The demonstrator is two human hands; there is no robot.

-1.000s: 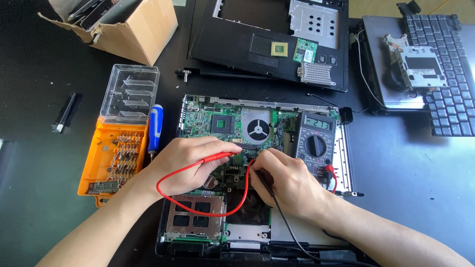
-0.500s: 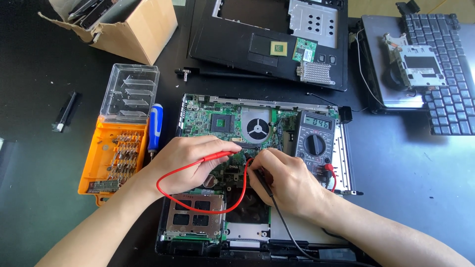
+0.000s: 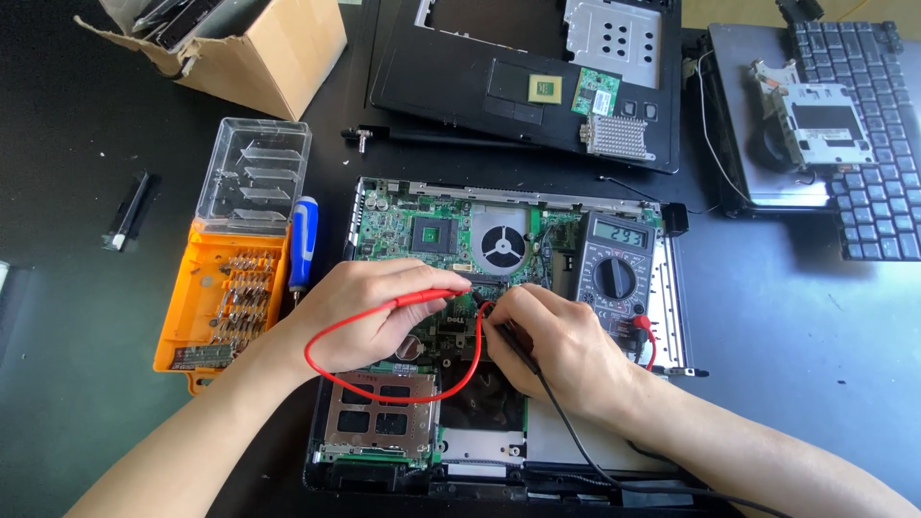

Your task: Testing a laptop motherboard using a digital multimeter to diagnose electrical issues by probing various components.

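An opened laptop base with a green motherboard (image 3: 432,230) and round fan (image 3: 501,246) lies in front of me. My left hand (image 3: 369,307) grips a red multimeter probe (image 3: 427,298), its tip down on the board's centre. My right hand (image 3: 556,341) grips a black probe (image 3: 513,341), its tip touching the board close beside the red one. A red lead loops below my left hand; a black lead runs back along my right forearm. The grey multimeter (image 3: 614,269) rests on the board's right side with its screen lit.
An orange screwdriver-bit case (image 3: 225,307) with clear lid and a blue-handled driver (image 3: 303,240) sit to the left. A cardboard box (image 3: 269,48) stands far left. A black laptop palmrest (image 3: 528,77) lies behind, a keyboard and metal bracket (image 3: 844,125) at right, a small black tool (image 3: 128,211) far left.
Both hands stay on the probes at the board's centre; only slight shifts of the fingers and the red lead loop show.
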